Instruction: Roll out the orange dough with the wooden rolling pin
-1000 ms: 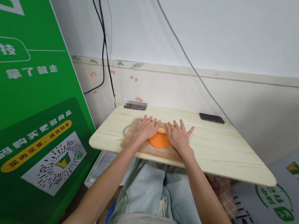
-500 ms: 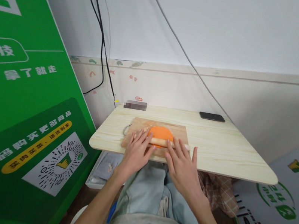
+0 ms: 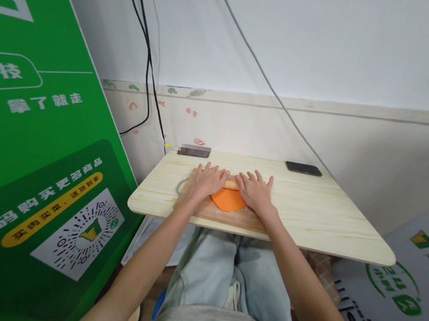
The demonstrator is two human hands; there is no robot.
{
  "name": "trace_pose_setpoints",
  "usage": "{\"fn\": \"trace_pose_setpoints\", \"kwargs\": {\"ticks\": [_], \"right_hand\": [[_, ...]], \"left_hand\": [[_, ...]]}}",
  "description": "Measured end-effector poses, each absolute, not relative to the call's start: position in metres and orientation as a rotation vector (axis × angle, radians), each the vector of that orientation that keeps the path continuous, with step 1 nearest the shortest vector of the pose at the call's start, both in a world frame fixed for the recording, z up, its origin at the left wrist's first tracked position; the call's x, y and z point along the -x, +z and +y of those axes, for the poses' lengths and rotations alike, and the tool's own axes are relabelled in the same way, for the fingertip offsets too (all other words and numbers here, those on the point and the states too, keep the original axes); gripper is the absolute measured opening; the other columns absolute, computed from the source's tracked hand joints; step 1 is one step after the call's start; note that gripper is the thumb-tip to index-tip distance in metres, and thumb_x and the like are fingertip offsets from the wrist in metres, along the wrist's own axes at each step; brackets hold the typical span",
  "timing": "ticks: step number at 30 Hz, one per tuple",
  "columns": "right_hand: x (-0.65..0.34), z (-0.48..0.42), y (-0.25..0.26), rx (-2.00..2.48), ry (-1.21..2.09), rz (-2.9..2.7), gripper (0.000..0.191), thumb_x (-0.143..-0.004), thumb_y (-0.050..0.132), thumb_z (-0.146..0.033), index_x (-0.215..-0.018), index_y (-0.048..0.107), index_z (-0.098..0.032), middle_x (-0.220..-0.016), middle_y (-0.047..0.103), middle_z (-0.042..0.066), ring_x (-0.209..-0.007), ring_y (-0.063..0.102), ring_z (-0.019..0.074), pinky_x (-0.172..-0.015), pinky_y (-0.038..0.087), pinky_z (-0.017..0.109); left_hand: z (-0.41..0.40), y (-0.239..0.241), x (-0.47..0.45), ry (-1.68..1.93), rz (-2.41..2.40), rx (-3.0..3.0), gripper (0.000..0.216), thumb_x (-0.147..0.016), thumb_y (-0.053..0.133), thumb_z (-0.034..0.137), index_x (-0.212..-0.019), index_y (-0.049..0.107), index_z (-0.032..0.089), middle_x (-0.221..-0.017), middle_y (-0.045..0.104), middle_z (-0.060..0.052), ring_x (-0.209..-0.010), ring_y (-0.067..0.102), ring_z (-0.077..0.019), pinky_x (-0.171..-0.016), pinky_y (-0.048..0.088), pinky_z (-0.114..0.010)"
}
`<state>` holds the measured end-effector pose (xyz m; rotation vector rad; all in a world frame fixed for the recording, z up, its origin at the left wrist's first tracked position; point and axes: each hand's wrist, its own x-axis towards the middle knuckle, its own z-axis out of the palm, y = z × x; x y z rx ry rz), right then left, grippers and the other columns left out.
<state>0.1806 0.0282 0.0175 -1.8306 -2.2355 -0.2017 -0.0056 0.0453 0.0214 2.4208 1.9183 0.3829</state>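
A flat, rounded sheet of orange dough (image 3: 228, 200) lies on a wooden cutting board (image 3: 230, 218) with a metal ring at its left. Across the far part of the dough runs a pale wooden rolling pin (image 3: 232, 184), its ends covered by my hands. My left hand (image 3: 211, 180) rests palm down on the pin's left part, fingers stretched forward and spread. On the right part, my right hand (image 3: 255, 190) presses flat in the same way, fingers apart. Neither hand is wrapped round the pin.
The board sits near the front edge of a light wood-grain table (image 3: 323, 216). A black phone (image 3: 303, 168) lies at the back right, and a blurred dark object (image 3: 194, 151) at the back left. A green sign panel (image 3: 36, 154) stands on the left; cables (image 3: 148, 63) hang along the wall.
Both hands have moved forward, away from me, taking the rolling pin from the near part of the orange dough to its far part. More of the dough's near side now shows.
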Motion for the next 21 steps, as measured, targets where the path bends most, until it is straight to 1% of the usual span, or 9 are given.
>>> {"fn": "trace_pose_setpoints", "kwargs": {"ticks": [2,4,7,9,12,14,16,18,21], "right_hand": [[-0.180,0.041,0.020,1.866,-0.200,-2.274,0.055,-0.121,0.027,-0.044,-0.153,0.068,-0.026,-0.159,0.069,0.014,-0.158,0.047,0.0381,-0.127,0.025,0.078],[-0.179,0.047,0.022,1.889,-0.194,-2.297,0.054,-0.121,0.028,-0.043,-0.149,0.071,-0.025,-0.154,0.071,0.015,-0.152,0.053,0.0373,-0.126,0.031,0.071],[-0.179,0.043,0.023,1.880,-0.230,-2.284,0.053,-0.121,0.028,-0.040,-0.146,0.072,-0.024,-0.149,0.074,0.015,-0.144,0.060,0.0345,-0.121,0.039,0.059],[-0.179,0.032,0.023,1.849,-0.265,-2.271,0.054,-0.121,0.026,-0.038,-0.148,0.070,-0.023,-0.148,0.074,0.015,-0.140,0.063,0.0325,-0.118,0.041,0.053],[-0.180,0.006,0.018,1.793,-0.284,-2.259,0.057,-0.121,0.024,-0.039,-0.149,0.070,-0.021,-0.155,0.071,0.015,-0.140,0.064,0.0309,-0.121,0.038,0.049],[-0.183,-0.016,0.010,1.749,-0.301,-2.228,0.058,-0.121,0.025,-0.039,-0.153,0.068,-0.019,-0.161,0.067,0.015,-0.146,0.059,0.0314,-0.126,0.034,0.049],[-0.185,-0.042,0.000,1.699,-0.342,-2.179,0.059,-0.120,0.027,-0.040,-0.160,0.063,-0.017,-0.166,0.062,0.016,-0.154,0.052,0.0332,-0.129,0.031,0.049],[-0.187,-0.066,-0.009,1.634,-0.391,-2.156,0.059,-0.119,0.029,-0.040,-0.165,0.059,-0.017,-0.169,0.059,0.016,-0.157,0.049,0.0344,-0.131,0.028,0.050],[-0.189,-0.091,-0.018,1.586,-0.431,-2.133,0.060,-0.119,0.032,-0.042,-0.168,0.055,-0.017,-0.170,0.058,0.016,-0.156,0.050,0.0340,-0.132,0.028,0.050]], "left_hand": [[0.056,0.024,0.004,0.352,1.923,-2.404,0.057,-0.118,0.027,0.048,-0.147,0.073,0.032,-0.165,0.064,-0.008,-0.162,0.045,-0.0387,-0.133,0.026,-0.075],[0.063,0.026,0.004,0.329,1.932,-2.385,0.056,-0.118,0.028,0.048,-0.147,0.073,0.032,-0.166,0.064,-0.008,-0.161,0.046,-0.0382,-0.132,0.029,-0.073],[0.064,0.026,0.004,0.296,1.939,-2.407,0.055,-0.117,0.029,0.046,-0.151,0.070,0.030,-0.166,0.063,-0.009,-0.160,0.046,-0.0377,-0.132,0.033,-0.069],[0.056,0.024,0.004,0.297,1.936,-2.436,0.055,-0.117,0.030,0.044,-0.153,0.068,0.026,-0.166,0.062,-0.011,-0.159,0.048,-0.0368,-0.131,0.036,-0.065],[0.032,0.016,0.007,0.399,1.932,-2.475,0.056,-0.118,0.030,0.042,-0.158,0.064,0.023,-0.169,0.059,-0.013,-0.156,0.052,-0.0338,-0.130,0.040,-0.058],[0.006,0.007,0.010,0.512,1.910,-2.506,0.056,-0.118,0.031,0.043,-0.162,0.060,0.024,-0.170,0.058,-0.012,-0.154,0.055,-0.0308,-0.131,0.041,-0.053],[-0.023,-0.003,0.014,0.612,1.871,-2.537,0.054,-0.119,0.034,0.045,-0.162,0.060,0.026,-0.162,0.066,-0.011,-0.151,0.059,-0.0297,-0.135,0.036,-0.054],[-0.049,-0.012,0.017,0.686,1.847,-2.563,0.053,-0.117,0.039,0.048,-0.162,0.060,0.029,-0.162,0.067,-0.010,-0.154,0.056,-0.0305,-0.139,0.030,-0.056],[-0.074,-0.020,0.017,0.754,1.876,-2.550,0.054,-0.117,0.040,0.049,-0.166,0.057,0.031,-0.172,0.057,-0.008,-0.164,0.045,-0.0315,-0.142,0.025,-0.058]]}}
